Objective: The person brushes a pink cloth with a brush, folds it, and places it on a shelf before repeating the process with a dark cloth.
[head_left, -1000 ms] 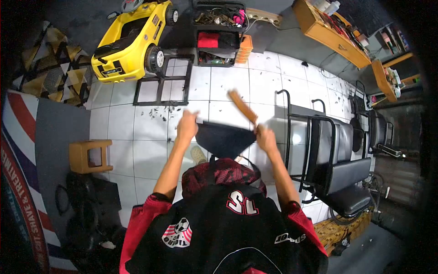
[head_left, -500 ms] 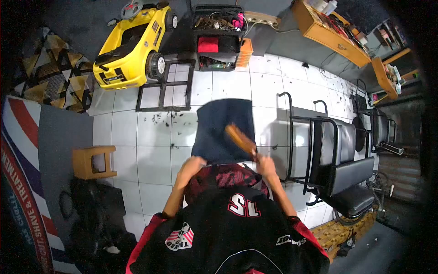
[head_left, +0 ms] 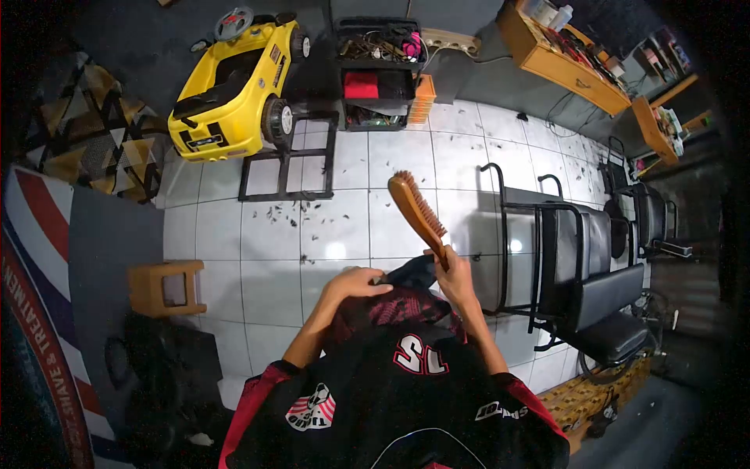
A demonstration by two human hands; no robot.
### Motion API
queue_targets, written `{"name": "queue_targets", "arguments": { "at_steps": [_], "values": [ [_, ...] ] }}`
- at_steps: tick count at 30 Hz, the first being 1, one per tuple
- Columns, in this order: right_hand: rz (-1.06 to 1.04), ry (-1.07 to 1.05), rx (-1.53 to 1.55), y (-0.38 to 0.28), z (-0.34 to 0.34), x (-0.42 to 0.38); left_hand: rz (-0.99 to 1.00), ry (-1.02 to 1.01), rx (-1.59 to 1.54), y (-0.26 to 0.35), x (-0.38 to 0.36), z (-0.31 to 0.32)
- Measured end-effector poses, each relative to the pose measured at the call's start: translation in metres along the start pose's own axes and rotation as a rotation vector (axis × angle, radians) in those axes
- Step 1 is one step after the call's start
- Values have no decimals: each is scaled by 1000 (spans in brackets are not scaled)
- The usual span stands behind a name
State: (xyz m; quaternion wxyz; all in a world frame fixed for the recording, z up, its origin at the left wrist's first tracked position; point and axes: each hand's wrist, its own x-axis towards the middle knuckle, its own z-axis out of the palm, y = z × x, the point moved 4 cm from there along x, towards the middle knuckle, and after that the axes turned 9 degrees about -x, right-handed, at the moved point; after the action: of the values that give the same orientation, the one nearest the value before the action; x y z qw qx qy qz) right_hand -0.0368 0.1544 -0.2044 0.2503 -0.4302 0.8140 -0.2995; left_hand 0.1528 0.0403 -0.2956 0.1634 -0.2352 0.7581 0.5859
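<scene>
A wooden brush (head_left: 416,209) with reddish-brown bristles points up and away from me, over the white floor. My right hand (head_left: 456,277) is closed around its handle, close to the bunched dark blue cloth (head_left: 414,272). The cloth hangs low in front of my body, between both hands, with most of it out of sight. At its left end, my left hand (head_left: 357,284) pinches the cloth between thumb and fingers. Whether the right fingers also grip the cloth is hard to see.
Dark hair clippings (head_left: 283,213) lie on the tiles by a black frame (head_left: 287,195). A yellow toy car (head_left: 230,98) and a black cart (head_left: 376,78) stand ahead. Black chairs (head_left: 582,242) are on the right, a small brown stool (head_left: 166,288) on the left.
The cloth, spread out in front of me before, is now drawn in and bunched near my body. The brush has swung to point more upward, clear of the cloth.
</scene>
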Motion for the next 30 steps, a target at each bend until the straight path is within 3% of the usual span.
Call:
{"name": "queue_targets", "arguments": {
  "at_steps": [1, 4, 12, 15, 21, 26, 30],
  "values": [
    [-21, 60, 65, 3, 6, -2, 41, -20, 88, -8, 6, 6],
    [16, 150, 56, -2, 15, -8, 319, 186, 64, 3, 2, 5],
    [259, 217, 433, 0, 63, -35, 188, 168, -109, -14, -37, -5],
    [315, 116, 393, -9, 61, -43, 164, 192, -172, 9, -61, -15],
    [250, 181, 299, 18, 79, -37, 127, 220, -209, 18, -63, -24],
    [378, 148, 275, -28, 62, -36, 31, 254, -263, 18, -69, -32],
    [352, 165, 318, -19, 61, -33, 106, 215, -196, 17, -66, -30]
  ]
}}
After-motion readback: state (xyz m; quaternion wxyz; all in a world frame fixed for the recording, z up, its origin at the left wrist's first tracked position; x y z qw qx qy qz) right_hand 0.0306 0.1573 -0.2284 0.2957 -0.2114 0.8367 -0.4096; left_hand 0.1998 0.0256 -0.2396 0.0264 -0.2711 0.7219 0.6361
